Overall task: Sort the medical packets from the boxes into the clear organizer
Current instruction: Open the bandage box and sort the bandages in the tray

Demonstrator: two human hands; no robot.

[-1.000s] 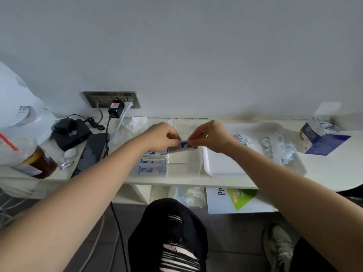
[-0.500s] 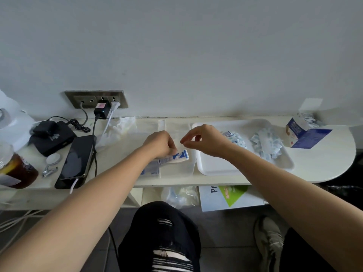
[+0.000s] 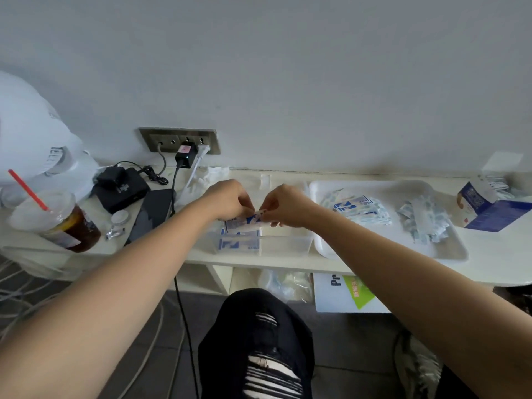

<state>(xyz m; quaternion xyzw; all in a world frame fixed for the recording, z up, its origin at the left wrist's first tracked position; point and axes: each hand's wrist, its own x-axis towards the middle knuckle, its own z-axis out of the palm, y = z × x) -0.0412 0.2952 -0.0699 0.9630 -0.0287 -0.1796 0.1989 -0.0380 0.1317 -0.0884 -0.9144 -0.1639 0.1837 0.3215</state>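
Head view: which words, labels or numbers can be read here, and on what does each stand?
"Pr": white sheet, the rest cut off.
Its green patch: blurred.
Held packet, organizer packets, blue box, cup label: too small to read.

White packets (image 3: 241, 244) with blue print, clear organizer (image 3: 290, 243), white tray (image 3: 449, 249), blue-and-white box (image 3: 479, 207), cream surface (image 3: 489, 266), red straw (image 3: 27, 190) (amber drink (image 3: 73, 228)), black phone (image 3: 152, 213)

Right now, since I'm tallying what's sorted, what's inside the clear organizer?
The clear organizer holds blue-and-white packets in its left part. The left hand and right hand pinch a loose packet above it, covering its back; anything there is hidden.
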